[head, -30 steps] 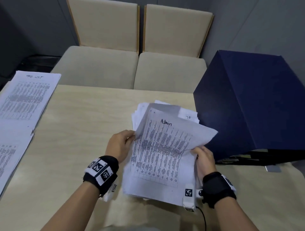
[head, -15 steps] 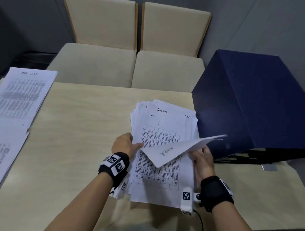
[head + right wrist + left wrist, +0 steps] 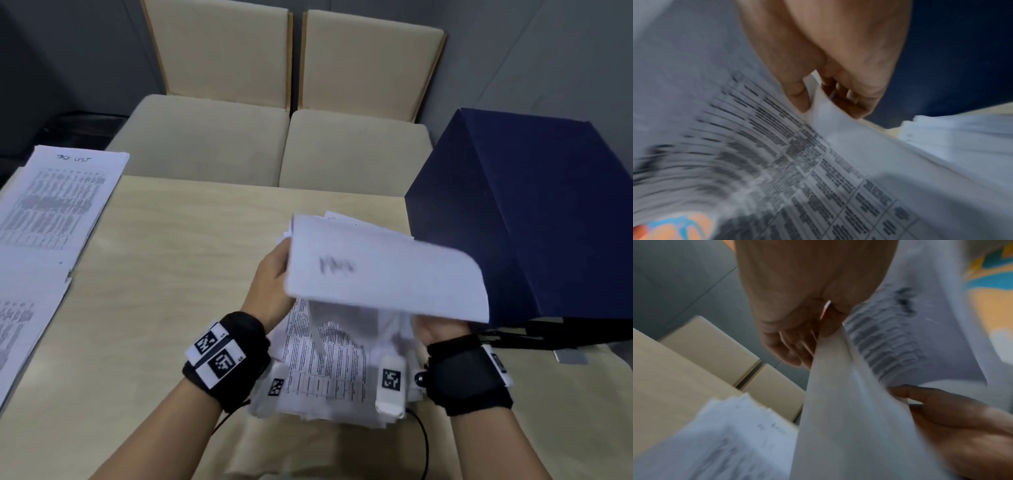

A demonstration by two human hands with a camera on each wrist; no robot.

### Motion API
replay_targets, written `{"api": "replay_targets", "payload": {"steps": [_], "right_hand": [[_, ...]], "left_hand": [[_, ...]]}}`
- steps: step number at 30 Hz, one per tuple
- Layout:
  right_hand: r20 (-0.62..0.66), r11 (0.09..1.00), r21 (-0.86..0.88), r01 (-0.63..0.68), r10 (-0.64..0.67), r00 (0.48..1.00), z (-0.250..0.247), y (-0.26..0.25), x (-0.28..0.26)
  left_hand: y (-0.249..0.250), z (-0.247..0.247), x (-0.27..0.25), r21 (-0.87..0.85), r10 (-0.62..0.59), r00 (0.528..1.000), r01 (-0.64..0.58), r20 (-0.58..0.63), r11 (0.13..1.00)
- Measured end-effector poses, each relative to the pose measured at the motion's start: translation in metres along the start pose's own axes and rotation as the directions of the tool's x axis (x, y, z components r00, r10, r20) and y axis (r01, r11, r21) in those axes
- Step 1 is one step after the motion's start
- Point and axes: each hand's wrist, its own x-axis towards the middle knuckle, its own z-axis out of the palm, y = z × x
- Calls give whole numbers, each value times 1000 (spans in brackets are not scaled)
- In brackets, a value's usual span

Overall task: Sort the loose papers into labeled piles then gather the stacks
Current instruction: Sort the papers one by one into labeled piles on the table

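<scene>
Hands are working at the loose paper stack (image 3: 329,373), which is lying on the wooden table (image 3: 178,274) just beside the dark blue box (image 3: 534,219). The left hand (image 3: 272,291) is pinching the left edge of a lifted sheet (image 3: 383,274) between thumb and fingers; the left wrist view is showing that pinch (image 3: 797,337) closing on the paper's edge. The right hand (image 3: 440,330) is grasping the same sheet's right edge, its thumb pressing the paper against curled fingers (image 3: 849,100) in the right wrist view. This lifted sheet is curling over above the stack, hiding the stack's far half, and a smeared handwritten word on it is too blurred to read. Under it, the stack's top page is showing a printed table of small text. The stack's edges are lying uneven, with sheets fanning out at the near side.

Well apart from the box, at the table's left edge, a sorted pile (image 3: 58,205) is lying flat with a handwritten heading on top, and another pile (image 3: 20,329) is sitting nearer the person along that edge. Beyond the table, level with the box, two beige cushioned chairs (image 3: 284,102) are standing side by side, touching. Both wrists are wearing black bands (image 3: 226,356) with printed markers.
</scene>
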Motion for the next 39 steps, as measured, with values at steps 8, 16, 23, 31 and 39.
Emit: {"api": "replay_targets", "payload": {"steps": [8, 16, 23, 31, 39], "right_hand": [[11, 936, -105, 336, -336, 942, 57, -27, -4], [99, 968, -242, 71, -48, 994, 89, 31, -3], [-3, 794, -593, -133, 164, 987, 68, 86, -3], [-151, 701, -682, -207, 143, 978, 69, 107, 6], [-98, 751, -661, -11, -71, 993, 81, 126, -5]], "left_hand": [[43, -16, -4, -193, 73, 993, -89, -87, 977], [-42, -114, -11, 37, -277, 898, 307, -342, 951], [-130, -218, -18, 337, -503, 693, 704, -516, 625], [-137, -204, -49, 822, -367, 885, 424, -286, 382], [-172, -224, 6, 845, -487, 864, 352, -128, 403]]}}
